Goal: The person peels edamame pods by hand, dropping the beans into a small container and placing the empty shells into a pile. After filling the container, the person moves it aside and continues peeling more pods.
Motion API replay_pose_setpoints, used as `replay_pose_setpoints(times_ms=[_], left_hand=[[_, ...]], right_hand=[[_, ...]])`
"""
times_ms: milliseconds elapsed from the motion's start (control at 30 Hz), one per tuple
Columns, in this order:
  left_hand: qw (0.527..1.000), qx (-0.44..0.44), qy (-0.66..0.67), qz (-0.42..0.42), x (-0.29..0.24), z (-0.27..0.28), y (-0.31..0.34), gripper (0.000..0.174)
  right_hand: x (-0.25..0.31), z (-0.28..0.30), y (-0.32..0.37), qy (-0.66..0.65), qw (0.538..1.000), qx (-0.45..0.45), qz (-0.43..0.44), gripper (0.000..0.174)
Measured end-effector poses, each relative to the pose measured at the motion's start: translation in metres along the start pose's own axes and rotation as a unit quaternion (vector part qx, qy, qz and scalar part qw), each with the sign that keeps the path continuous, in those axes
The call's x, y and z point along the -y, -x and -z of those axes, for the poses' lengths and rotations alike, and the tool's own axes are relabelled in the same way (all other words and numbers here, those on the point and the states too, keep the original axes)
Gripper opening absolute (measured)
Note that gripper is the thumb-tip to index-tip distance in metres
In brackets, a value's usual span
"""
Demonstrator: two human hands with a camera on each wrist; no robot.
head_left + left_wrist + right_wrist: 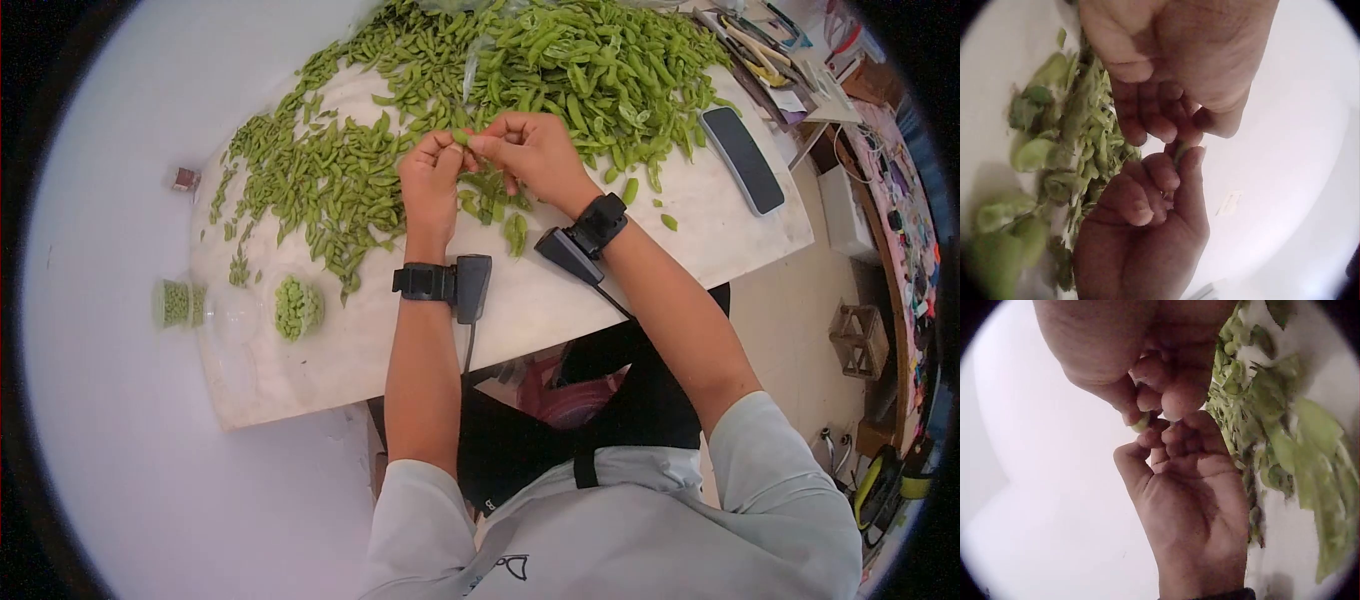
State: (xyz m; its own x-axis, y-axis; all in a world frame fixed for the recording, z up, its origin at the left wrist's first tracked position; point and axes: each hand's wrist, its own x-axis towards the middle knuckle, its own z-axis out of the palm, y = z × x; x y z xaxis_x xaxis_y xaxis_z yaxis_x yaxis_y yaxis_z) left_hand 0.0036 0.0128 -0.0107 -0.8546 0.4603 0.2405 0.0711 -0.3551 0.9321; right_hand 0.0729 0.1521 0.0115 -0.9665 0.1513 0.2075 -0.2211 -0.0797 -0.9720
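Both hands meet above the table over a green pod (460, 137), also seen between the fingertips in the left wrist view (1180, 151) and the right wrist view (1141, 422). The left hand (432, 180) (1179, 56) (1191, 500) pinches it from one side with curled fingers. From the other side the right hand (540, 160) (1141, 244) (1129, 350) pinches it with thumb and fingers. Part of the pod is hidden by the fingertips. Just beneath the hands lie loose pods (490, 195).
A large heap of pods (600, 75) covers the back of the table (350, 375), with smaller pods (320, 200) spread left. A tub of shelled beans (298, 308) and another container (175, 303) stand left. A phone (742, 160) lies right, near tools (760, 60).
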Motion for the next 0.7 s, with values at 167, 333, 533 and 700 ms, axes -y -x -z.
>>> replay_pose_setpoints(times_ms=[167, 333, 533, 700], left_hand=[[1.0, -0.007, 0.007, 0.008, 0.0006, -0.0002, 0.0, 0.01], [1.0, -0.007, 0.0, 0.008, -0.0011, -0.0025, 0.0011, 0.006], [0.999, 0.003, 0.046, 0.02, -0.002, -0.0026, 0.0013, 0.004], [0.998, 0.017, 0.051, 0.014, -0.0042, -0.0047, 0.002, 0.004]], right_hand=[[0.0003, 0.0023, -0.0013, -0.073, 0.995, 0.024, -0.06, 0.021], [0.0008, 0.0047, -0.002, -0.127, 0.986, 0.044, -0.094, 0.025], [0.0029, 0.0069, -0.0013, -0.201, 0.968, 0.081, -0.128, 0.025], [-0.0022, 0.0107, -0.0035, -0.29, 0.938, 0.094, -0.167, 0.025]])
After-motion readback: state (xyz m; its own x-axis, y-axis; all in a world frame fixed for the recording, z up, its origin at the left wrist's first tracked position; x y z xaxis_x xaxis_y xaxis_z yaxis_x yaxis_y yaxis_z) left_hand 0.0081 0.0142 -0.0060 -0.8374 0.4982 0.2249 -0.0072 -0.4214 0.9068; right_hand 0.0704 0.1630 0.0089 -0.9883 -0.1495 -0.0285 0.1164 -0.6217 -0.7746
